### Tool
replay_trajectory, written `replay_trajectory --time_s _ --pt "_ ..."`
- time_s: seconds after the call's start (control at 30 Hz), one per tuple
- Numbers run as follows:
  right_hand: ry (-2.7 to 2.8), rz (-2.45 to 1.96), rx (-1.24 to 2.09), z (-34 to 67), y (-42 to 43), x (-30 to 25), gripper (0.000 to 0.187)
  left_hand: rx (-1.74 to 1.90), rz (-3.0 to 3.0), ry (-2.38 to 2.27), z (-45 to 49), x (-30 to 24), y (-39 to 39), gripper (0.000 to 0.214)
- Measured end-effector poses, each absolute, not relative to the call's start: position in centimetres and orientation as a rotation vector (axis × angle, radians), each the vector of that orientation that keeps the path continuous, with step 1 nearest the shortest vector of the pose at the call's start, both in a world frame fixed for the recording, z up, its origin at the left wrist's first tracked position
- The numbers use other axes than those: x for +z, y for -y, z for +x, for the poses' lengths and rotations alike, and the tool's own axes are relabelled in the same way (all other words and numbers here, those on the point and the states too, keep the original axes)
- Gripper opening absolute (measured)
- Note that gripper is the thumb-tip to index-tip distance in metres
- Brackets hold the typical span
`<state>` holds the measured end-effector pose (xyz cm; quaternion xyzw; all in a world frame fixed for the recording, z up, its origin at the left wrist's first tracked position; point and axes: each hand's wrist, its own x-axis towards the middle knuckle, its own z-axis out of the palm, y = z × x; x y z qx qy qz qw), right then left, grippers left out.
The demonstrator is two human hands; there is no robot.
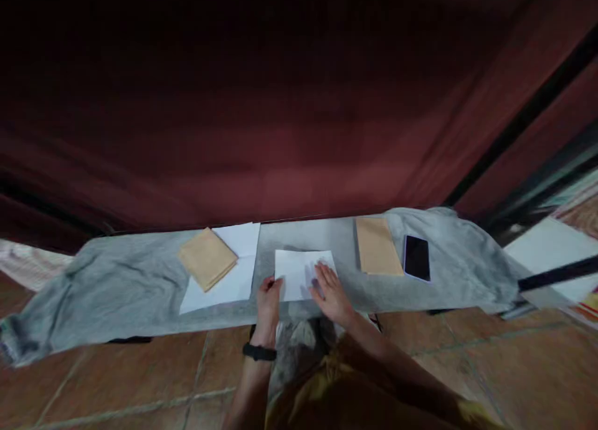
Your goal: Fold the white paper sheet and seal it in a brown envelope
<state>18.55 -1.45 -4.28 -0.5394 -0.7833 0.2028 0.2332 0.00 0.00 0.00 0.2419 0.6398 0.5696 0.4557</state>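
Observation:
A folded white sheet of paper point(299, 272) lies on a low surface covered with grey cloth point(140, 280). My right hand point(329, 288) rests flat on its right part, fingers stretched out. My left hand point(268, 300), a black band on its wrist, grips the paper's lower left edge between thumb and fingers. To the left, a stack of brown envelopes point(207, 258) sits on top of white sheets point(233, 274).
A second stack of brown envelopes point(377, 245) and a dark phone point(417, 258) lie to the right on the cloth. A dark red curtain point(280, 118) hangs behind. Tiled floor point(116, 374) is in front; white papers point(546, 246) lie at far right.

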Motion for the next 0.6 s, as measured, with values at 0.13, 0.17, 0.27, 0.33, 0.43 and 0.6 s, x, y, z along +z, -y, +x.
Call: replay_trajectory --time_s 0.13,0.17,0.27,0.33,0.43,0.6 --pt "2.167 -1.307 0.54 15.3 3.0 -3.5 0.078 1.399 0.684 -1.502 1.0 1.6 0.0 0.041" --pt "2.084 -1.311 0.572 14.9 2.9 -3.0 0.071 1.395 0.709 -1.442 1.2 2.0 0.1 0.041" --pt "1.637 -1.305 0.802 14.6 1.4 -0.8 0.051 1.402 0.67 -1.258 1.5 2.6 0.7 0.048" --pt "1.244 -1.247 1.015 14.7 0.3 0.8 0.05 1.413 0.543 -1.268 1.6 2.2 1.3 0.049" --pt "0.718 -1.069 1.241 14.6 -0.7 2.1 0.053 1.336 0.354 -1.341 2.0 0.7 1.9 0.041" --pt "0.415 -0.886 1.291 14.7 -0.7 0.2 0.042 1.267 0.241 -1.195 3.2 -1.3 2.2 0.058"
